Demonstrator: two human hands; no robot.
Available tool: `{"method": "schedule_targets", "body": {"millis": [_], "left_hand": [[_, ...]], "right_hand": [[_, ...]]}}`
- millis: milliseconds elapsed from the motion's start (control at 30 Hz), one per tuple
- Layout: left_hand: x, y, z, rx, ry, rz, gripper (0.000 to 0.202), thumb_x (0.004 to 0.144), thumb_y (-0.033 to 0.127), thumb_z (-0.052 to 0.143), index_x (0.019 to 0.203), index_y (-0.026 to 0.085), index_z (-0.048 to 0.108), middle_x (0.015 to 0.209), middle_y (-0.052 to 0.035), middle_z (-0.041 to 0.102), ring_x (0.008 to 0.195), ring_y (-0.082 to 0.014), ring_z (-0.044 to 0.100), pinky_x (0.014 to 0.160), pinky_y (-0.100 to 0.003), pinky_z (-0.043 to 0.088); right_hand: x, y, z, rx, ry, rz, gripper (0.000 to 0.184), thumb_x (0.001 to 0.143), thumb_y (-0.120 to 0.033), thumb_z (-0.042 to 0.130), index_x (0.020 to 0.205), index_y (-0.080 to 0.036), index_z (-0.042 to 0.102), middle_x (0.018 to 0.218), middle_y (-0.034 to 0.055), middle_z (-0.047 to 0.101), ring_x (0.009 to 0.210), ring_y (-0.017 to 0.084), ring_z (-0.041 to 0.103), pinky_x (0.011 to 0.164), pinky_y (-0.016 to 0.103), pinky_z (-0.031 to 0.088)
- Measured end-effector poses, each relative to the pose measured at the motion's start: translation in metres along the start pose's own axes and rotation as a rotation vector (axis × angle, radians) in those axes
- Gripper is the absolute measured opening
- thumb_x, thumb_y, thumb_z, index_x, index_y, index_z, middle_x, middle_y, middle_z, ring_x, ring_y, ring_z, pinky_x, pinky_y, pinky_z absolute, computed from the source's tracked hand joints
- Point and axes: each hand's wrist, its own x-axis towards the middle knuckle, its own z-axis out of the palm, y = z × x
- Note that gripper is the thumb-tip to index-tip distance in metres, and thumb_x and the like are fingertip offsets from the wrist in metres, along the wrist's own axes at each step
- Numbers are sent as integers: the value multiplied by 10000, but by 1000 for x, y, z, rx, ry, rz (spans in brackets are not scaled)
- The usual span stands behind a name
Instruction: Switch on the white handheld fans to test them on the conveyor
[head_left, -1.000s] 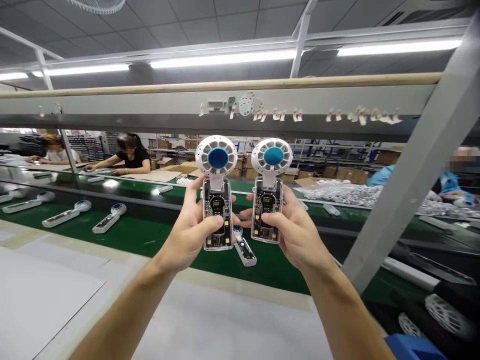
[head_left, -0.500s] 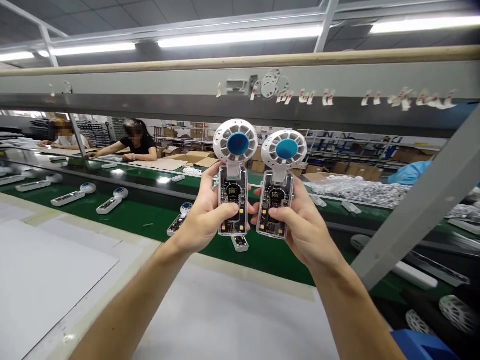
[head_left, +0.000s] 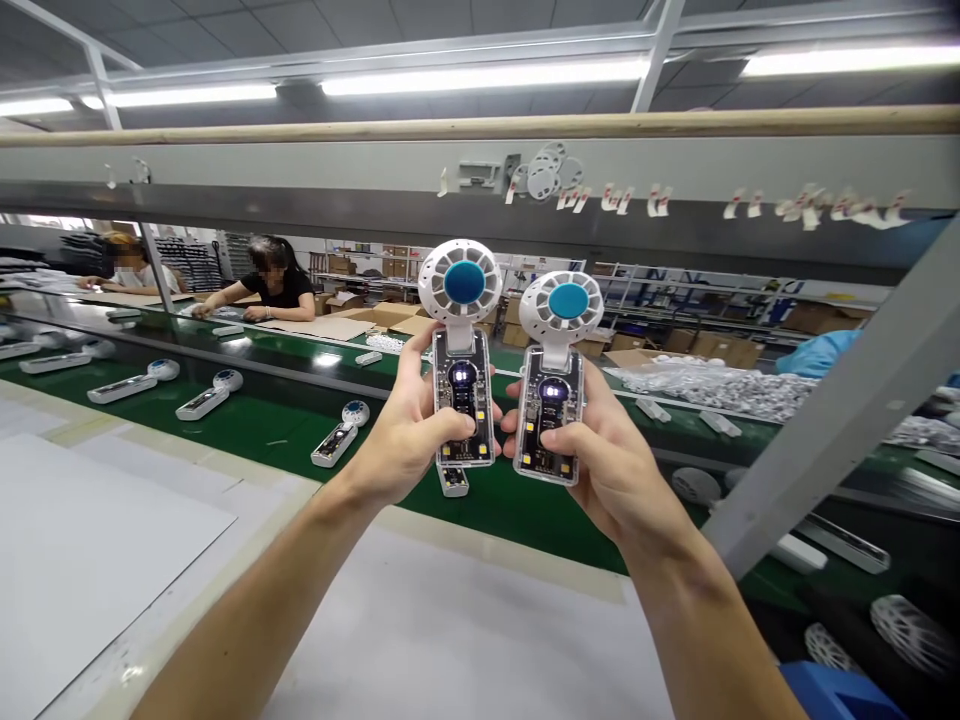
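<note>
My left hand (head_left: 401, 430) is closed around a handheld fan (head_left: 463, 365) held upright, its thumb pressed on the front of the handle. Beside it, my right hand (head_left: 600, 440) grips a second handheld fan (head_left: 553, 380), also with the thumb on the front. Both fans have round white slotted heads with blue centres and clear handles showing dark circuit boards. Small displays on both boards glow white. The fan heads stand close together but apart. Behind my left hand's fan, another fan's handle (head_left: 453, 481) shows on the green belt, partly hidden.
Several similar fans, one of them a white fan (head_left: 210, 395), lie along the green conveyor belt (head_left: 277, 425). White sheets (head_left: 465, 620) cover the near table. A slanted metal post (head_left: 832, 400) stands at right. Two people sit across the line at left. Small white parts (head_left: 720, 385) are heaped beyond.
The displays on both held fans have lit up white. Fans on the belt have shifted left. My hands still hold both fans, whose heads have moved slightly left.
</note>
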Motion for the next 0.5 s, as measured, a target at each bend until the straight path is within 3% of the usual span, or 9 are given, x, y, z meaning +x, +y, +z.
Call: {"method": "schedule_targets", "body": {"millis": [167,333,500], "left_hand": [[-1,3,2,-26,34,-36,917,758,120,686,1473,294,138,934,3,659,793,-194,709,697,-334,598],[0,3,4,-42,46,-43,847,784,162,682,1452,286,175,949,-5,657,696,-179,701,622,-336,611],[-1,5,4,-32,38,-40,849,786,172,687,1451,273,170,994,-20,669,672,-174,705,592,-320,606]], "right_hand": [[-3,-1,1,-9,-17,-4,898,716,-152,675,1500,-287,257,978,5,718,769,185,715,712,335,619],[-2,3,-2,14,25,-8,757,762,-203,677,1443,-299,359,1084,28,707,818,192,720,671,326,631],[-2,6,-6,29,-1,-16,738,784,-188,670,1443,-305,361,1075,30,717,799,186,725,671,322,635]]}}
